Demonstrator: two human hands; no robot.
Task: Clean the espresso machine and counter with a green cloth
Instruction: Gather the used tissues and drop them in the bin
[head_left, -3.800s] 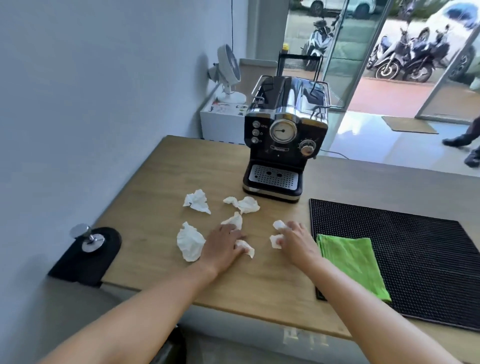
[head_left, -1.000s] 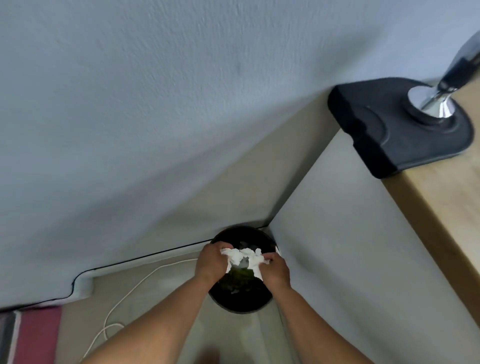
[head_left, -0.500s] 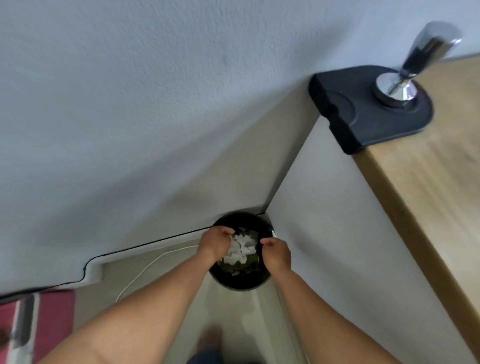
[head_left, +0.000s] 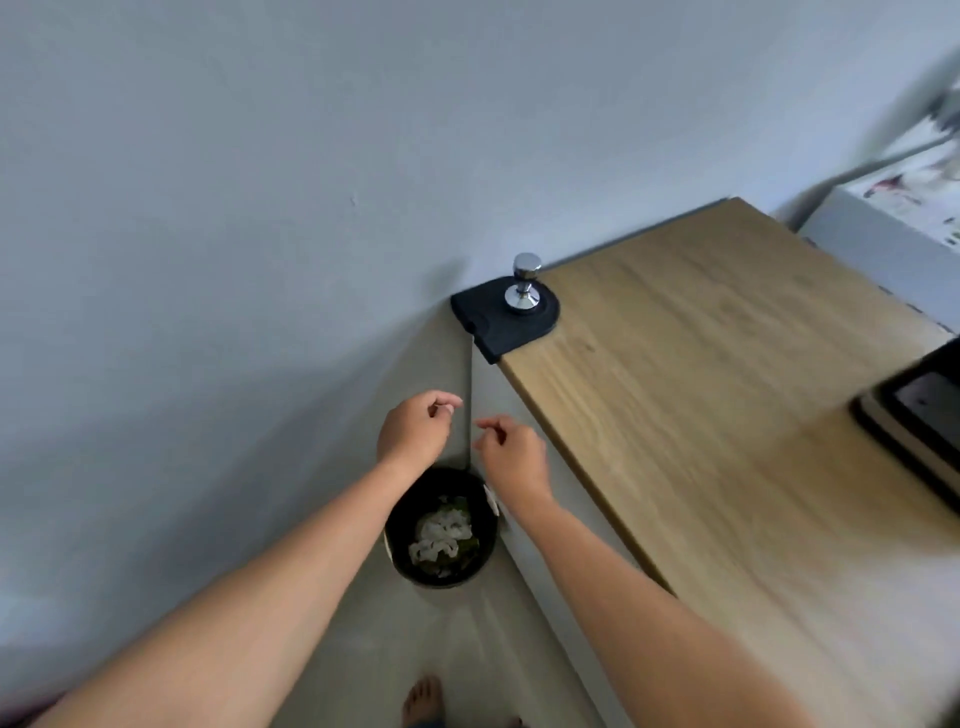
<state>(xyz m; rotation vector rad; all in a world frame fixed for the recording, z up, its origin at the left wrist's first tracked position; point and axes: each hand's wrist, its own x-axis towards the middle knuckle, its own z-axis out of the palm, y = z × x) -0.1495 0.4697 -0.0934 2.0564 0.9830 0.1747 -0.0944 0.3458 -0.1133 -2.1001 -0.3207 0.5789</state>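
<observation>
grips now empty (tissues in bin)

A single wide-angle camera worn on the person's head looks steeply down along both forearms, which enter from the lower edge and end at the left hand and right hand just left of centre. It faces the corner where the wall, filling the upper left, meets the wooden surface running down the right. The bin on the floor lies well below, and a bare foot shows at the bottom edge.
</observation>
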